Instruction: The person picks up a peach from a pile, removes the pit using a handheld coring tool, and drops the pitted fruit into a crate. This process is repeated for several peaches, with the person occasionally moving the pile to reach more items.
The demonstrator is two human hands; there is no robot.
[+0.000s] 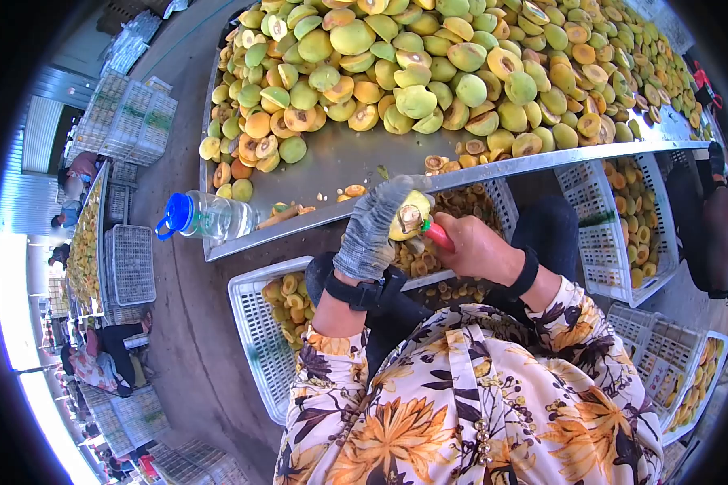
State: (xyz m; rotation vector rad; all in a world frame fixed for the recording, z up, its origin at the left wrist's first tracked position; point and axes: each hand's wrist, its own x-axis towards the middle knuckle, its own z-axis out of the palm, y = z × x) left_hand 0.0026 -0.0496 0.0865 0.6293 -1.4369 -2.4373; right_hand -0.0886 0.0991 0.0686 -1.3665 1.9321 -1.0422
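My left hand [372, 234], in a grey knit glove, is closed around a yellow-green peach half [410, 217] with its cut side and brownish centre facing up. In my bare right hand [479, 249] is a small tool with a red handle [439, 236] and a green collar. Its working tip meets the fruit near the centre, but its shape is hidden. Both hands are above a white crate [505, 206] of peach halves and scraps at the metal table's front edge. A heap of cut peaches [412, 73] covers much of the table.
A water bottle with a blue cap [210, 217] lies at the table's left corner. White crates of peach halves stand left [259, 347] and right [623, 226] of my legs. Other people [105, 356] sit at a fruit-covered table on the far left, near stacked crates [129, 121].
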